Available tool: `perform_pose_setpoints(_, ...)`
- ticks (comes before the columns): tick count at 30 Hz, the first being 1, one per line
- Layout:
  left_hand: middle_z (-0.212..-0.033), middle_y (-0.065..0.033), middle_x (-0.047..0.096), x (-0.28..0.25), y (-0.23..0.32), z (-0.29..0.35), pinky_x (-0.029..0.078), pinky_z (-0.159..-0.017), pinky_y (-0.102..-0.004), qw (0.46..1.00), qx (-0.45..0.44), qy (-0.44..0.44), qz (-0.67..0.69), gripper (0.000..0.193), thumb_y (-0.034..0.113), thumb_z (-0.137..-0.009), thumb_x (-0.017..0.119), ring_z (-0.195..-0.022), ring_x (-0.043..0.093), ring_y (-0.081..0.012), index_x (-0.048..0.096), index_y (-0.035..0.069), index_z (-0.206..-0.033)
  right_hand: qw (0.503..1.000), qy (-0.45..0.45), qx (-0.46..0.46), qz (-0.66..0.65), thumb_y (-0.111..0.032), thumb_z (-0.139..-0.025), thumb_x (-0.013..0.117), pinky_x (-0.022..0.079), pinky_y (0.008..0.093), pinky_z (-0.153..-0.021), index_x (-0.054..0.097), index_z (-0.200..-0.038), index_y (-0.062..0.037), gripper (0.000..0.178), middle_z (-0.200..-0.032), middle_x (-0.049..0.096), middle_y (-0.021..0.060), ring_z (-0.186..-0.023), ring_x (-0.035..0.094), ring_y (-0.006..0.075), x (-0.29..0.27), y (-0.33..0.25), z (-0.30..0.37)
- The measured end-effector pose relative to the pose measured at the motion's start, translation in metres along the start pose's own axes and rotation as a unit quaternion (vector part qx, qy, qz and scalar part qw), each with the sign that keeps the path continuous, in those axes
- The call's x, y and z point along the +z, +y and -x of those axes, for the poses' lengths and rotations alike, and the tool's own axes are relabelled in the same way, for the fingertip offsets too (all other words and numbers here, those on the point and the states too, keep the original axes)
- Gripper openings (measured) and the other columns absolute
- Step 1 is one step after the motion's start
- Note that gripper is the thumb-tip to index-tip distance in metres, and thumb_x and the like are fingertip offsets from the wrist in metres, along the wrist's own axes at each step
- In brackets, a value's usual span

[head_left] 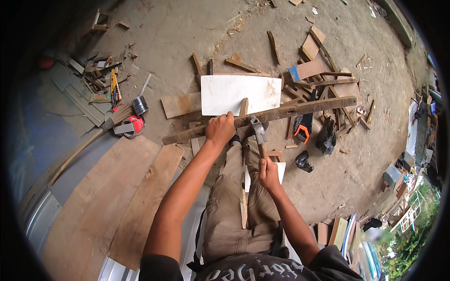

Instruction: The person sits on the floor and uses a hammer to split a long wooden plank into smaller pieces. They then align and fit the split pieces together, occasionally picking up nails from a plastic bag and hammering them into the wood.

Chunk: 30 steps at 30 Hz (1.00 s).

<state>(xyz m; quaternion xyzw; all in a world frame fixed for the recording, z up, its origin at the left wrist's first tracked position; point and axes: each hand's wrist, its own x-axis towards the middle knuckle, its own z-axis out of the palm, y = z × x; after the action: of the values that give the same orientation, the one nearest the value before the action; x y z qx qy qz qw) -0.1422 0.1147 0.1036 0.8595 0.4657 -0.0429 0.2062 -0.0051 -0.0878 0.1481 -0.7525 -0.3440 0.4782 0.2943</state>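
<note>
At the frame's centre, the left hand (220, 128) clenches its fingers on a long wooden beam (283, 112) that slants up toward the right. Just below centre, the right hand (268, 173) grasps a hammer (259, 135) by its handle, its head overlapping the beam. A white board (232, 95) shows just above.

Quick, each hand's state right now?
Left hand: closed over the long brown wooden beam, grip partly hidden.
Right hand: closed, holding the silver-headed claw hammer by its brown wooden handle.

Bare forearms (186, 185) reach forward: left hand (220, 128) curled, farther out; right hand (268, 173) closed in a fist, nearer.
</note>
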Motion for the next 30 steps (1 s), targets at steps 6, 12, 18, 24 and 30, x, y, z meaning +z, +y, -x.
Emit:
perform_pose_setpoints(6, -0.072, -0.0196, 0.067, -0.001, 0.014, -0.01, 0.056, -0.061, -0.0457, 0.999, -0.029, -0.019, 0.02, 0.005, 0.003, -0.071, 0.06, -0.067, 0.069, -0.0377, 0.06, 0.002, -0.076, 0.998, -0.012, 0.008, -0.055, -0.036, -0.105, 0.04, 0.04, 0.0358, -0.051, 0.051, -0.082, -0.0008, 0.043, -0.058, 0.048, 0.0091, -0.051, 0.049, 0.0195, -0.009, 0.013, 0.001)
perform_pose_setpoints(12, -0.073, -0.0192, 0.069, -0.003, 0.019, -0.016, 0.057, -0.058, -0.0447, 1.0, -0.017, -0.022, 0.005, 0.007, 0.005, -0.079, 0.056, -0.068, 0.071, -0.0344, 0.063, 0.002, -0.078, 0.996, 0.021, -0.045, -0.069, -0.043, -0.105, 0.036, 0.033, 0.0273, -0.046, 0.044, -0.075, -0.0046, 0.049, -0.057, 0.042, -0.0022, -0.051, 0.039, 0.0079, -0.011, -0.016, 0.009)
perform_pose_setpoints(18, -0.072, -0.0213, 0.068, -0.002, 0.02, -0.019, 0.057, -0.063, -0.0478, 0.999, -0.022, -0.032, 0.031, 0.009, 0.006, -0.078, 0.055, -0.069, 0.07, -0.0379, 0.062, 0.002, -0.082, 0.983, 0.027, -0.104, -0.146, -0.051, -0.102, 0.038, 0.029, 0.0262, -0.042, 0.043, -0.078, -0.0034, 0.054, -0.057, 0.038, -0.0008, -0.048, 0.039, 0.0073, -0.022, -0.063, 0.015)
perform_pose_setpoints(24, -0.073, -0.021, 0.068, -0.006, 0.02, -0.02, 0.057, -0.063, -0.0472, 0.999, -0.015, -0.043, 0.024, 0.009, 0.007, -0.078, 0.055, -0.069, 0.07, -0.0369, 0.062, 0.002, -0.082, 0.99, 0.039, -0.138, -0.001, -0.046, -0.103, 0.038, 0.031, 0.0323, -0.045, 0.046, -0.08, -0.0005, 0.052, -0.055, 0.041, 0.0053, -0.046, 0.039, 0.0153, -0.007, -0.036, 0.015)
perform_pose_setpoints(30, -0.072, -0.0205, 0.068, 0.003, 0.02, -0.011, 0.057, -0.062, -0.046, 0.999, -0.004, -0.042, 0.025, 0.009, 0.007, -0.079, 0.055, -0.067, 0.07, -0.036, 0.061, 0.002, -0.082, 1.0, 0.018, -0.007, 0.008, -0.036, -0.104, 0.042, 0.041, 0.0375, -0.05, 0.052, -0.085, -0.0004, 0.041, -0.056, 0.048, 0.0123, -0.049, 0.051, 0.0246, -0.018, -0.04, 0.029)
